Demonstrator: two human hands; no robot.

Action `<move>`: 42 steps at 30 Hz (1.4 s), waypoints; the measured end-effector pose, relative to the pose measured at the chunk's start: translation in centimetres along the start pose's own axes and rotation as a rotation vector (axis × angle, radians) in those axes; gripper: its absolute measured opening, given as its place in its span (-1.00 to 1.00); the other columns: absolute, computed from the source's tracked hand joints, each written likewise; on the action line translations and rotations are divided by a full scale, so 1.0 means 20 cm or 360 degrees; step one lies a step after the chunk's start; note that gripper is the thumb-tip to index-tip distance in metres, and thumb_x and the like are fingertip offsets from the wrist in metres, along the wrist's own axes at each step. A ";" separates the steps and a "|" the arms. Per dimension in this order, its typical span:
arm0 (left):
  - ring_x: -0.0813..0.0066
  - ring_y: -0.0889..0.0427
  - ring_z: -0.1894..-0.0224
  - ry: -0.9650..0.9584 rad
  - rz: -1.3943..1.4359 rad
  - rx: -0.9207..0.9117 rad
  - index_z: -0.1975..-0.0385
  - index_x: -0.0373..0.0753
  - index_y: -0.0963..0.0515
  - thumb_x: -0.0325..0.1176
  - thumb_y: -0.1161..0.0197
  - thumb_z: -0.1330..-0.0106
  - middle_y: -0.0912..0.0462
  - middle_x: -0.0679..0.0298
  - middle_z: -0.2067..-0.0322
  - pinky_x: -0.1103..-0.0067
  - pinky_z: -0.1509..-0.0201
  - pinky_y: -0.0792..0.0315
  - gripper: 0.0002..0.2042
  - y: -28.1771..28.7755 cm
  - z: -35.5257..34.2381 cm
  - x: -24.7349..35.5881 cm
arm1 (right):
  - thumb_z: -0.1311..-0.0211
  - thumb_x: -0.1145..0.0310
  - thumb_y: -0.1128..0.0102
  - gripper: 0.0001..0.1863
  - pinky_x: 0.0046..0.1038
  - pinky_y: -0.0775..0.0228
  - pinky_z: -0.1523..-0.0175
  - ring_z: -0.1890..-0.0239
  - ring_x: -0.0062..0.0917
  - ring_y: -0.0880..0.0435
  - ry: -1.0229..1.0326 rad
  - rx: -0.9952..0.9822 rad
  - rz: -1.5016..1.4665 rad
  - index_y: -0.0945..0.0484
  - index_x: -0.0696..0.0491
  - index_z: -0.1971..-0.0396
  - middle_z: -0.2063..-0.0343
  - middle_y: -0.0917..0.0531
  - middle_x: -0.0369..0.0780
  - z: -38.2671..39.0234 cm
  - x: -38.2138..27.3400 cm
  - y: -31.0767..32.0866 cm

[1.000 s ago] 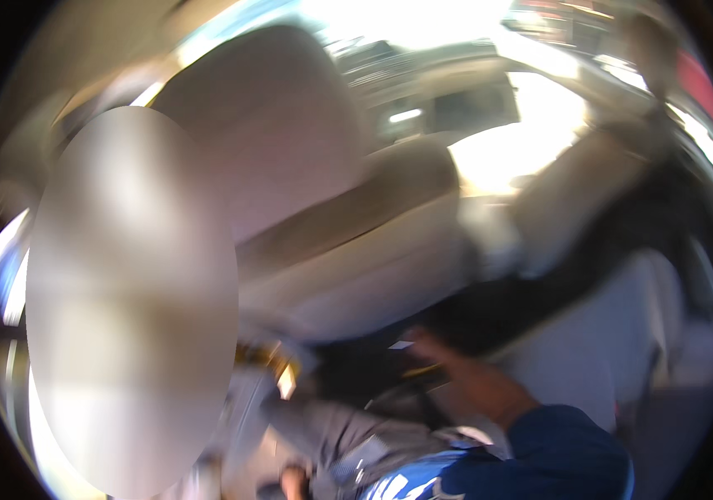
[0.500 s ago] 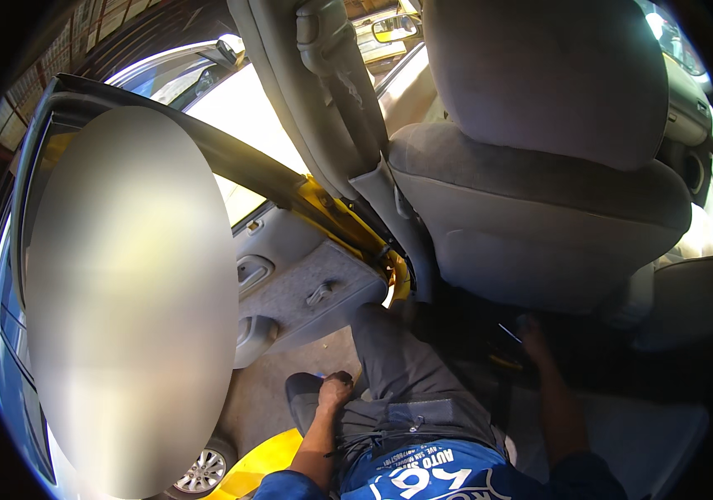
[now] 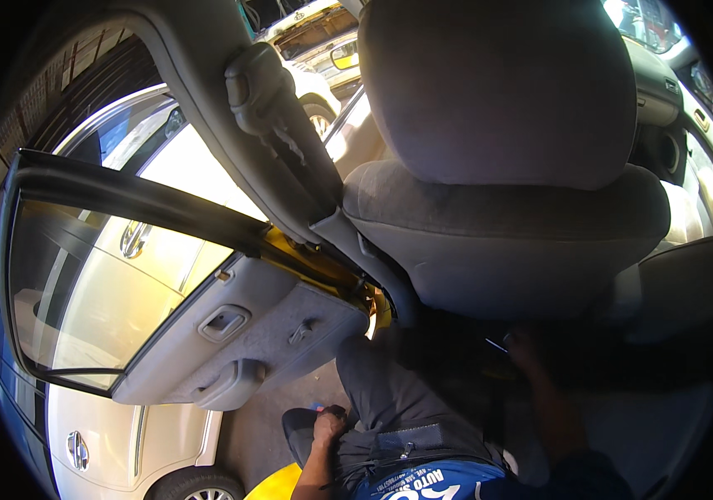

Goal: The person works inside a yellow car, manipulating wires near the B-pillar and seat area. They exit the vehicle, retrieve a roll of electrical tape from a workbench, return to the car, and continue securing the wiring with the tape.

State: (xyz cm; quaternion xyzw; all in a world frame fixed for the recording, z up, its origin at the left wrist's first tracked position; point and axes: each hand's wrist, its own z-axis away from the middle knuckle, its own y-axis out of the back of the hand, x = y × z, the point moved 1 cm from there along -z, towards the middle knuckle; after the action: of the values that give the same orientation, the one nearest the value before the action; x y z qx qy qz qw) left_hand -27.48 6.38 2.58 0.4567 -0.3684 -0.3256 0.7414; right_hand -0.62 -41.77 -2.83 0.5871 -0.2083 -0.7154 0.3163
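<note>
My left hand (image 3: 329, 423) rests at my left thigh with its fingers curled. A small reddish and blue spot shows beside its fingers, and what it holds, if anything, is too small to make out. In the dark footwell behind the front seat (image 3: 502, 267), my right hand (image 3: 526, 348) is closed on a thin shiny rod (image 3: 496, 344) that points up and left. Its far end and any handle are lost in shadow. My legs (image 3: 386, 387) in dark trousers extend toward the doorway.
On the left, the car door (image 3: 269, 333) stands open, with a grey panel, pull handle and window crank. A cream car (image 3: 115, 433) is parked close outside it. The door pillar with its seat belt (image 3: 269, 108) rises ahead. A yellow body edge (image 3: 275, 483) lies below my left arm.
My view has shifted, so the seat and pillar sit further left. The blurred patch over the door window is gone. Both hands keep nearly the same pose.
</note>
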 end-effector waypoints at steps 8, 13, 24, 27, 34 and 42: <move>0.07 -0.73 0.09 -0.0149 -0.0268 -0.0132 0.18 -0.09 -0.74 -0.04 -0.23 -0.20 -0.75 0.06 0.18 0.33 -0.01 -0.59 -0.66 -0.03 -0.05 -0.05 | -0.39 0.05 -0.06 -0.48 -0.18 -0.43 -0.18 0.01 -0.17 -0.65 -0.0237 -0.0185 -0.0481 -0.54 0.18 -0.10 0.00 -0.63 0.00 -0.02 0.05 -0.03; 0.02 -0.73 0.24 -0.0270 -0.0380 -0.0173 0.34 -0.24 -0.71 -0.20 -0.14 -0.23 -0.74 0.05 0.29 0.28 0.15 -0.59 -0.73 -0.02 -0.04 0.01 | -0.38 0.03 -0.07 -0.40 -0.20 -0.46 -0.09 0.07 -0.24 -0.67 -0.0143 -0.0013 -0.0524 -0.47 0.20 -0.21 0.04 -0.66 -0.04 -0.05 0.13 -0.11; 0.03 -0.74 0.26 -0.0124 -0.0174 -0.0027 0.41 -0.20 -0.70 -0.15 -0.16 -0.25 -0.74 0.02 0.35 0.27 0.15 -0.59 -0.73 0.03 0.00 0.11 | -0.43 0.17 -0.01 -0.51 -0.32 -0.51 0.10 0.26 -0.43 -0.63 -0.0285 -0.0353 -0.0845 -0.46 0.08 -0.25 0.16 -0.66 -0.13 -0.11 0.16 -0.11; 0.01 -0.73 0.27 -0.0161 -0.0228 -0.0037 0.43 -0.21 -0.70 -0.16 -0.16 -0.24 -0.73 0.02 0.36 0.28 0.16 -0.59 -0.73 0.03 -0.01 0.14 | -0.45 0.20 0.01 -0.64 -0.35 -0.45 0.26 0.38 -0.45 -0.60 -0.0059 0.0032 -0.0642 -0.48 0.07 -0.10 0.36 -0.62 -0.17 -0.09 0.15 -0.15; -0.04 -0.71 0.32 -0.0356 -0.0329 -0.0035 0.45 -0.27 -0.68 -0.21 -0.16 -0.19 -0.71 -0.03 0.40 0.22 0.20 -0.57 -0.74 0.03 -0.04 0.16 | -0.40 0.18 -0.06 -0.65 -0.35 -0.45 0.29 0.44 -0.49 -0.57 -0.0467 -0.0005 -0.0986 -0.50 0.07 -0.03 0.48 -0.57 -0.26 -0.06 0.15 -0.13; -0.10 -0.71 0.27 -0.0211 -0.0178 -0.0026 0.42 -0.34 -0.66 -0.26 -0.14 -0.17 -0.70 -0.12 0.37 0.19 0.14 -0.58 -0.73 0.05 0.00 0.18 | -0.35 0.17 -0.09 -0.71 -0.26 -0.43 0.23 0.42 -0.41 -0.61 -0.0160 0.0046 -0.0687 -0.58 0.09 0.19 0.47 -0.61 -0.18 -0.10 0.13 -0.11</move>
State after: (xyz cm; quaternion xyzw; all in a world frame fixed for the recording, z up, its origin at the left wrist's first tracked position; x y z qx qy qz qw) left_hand -25.45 3.92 4.39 0.4480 -0.3881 -0.3988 0.6997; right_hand 0.61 -41.81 -6.63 0.5862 -0.1036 -0.7918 0.1365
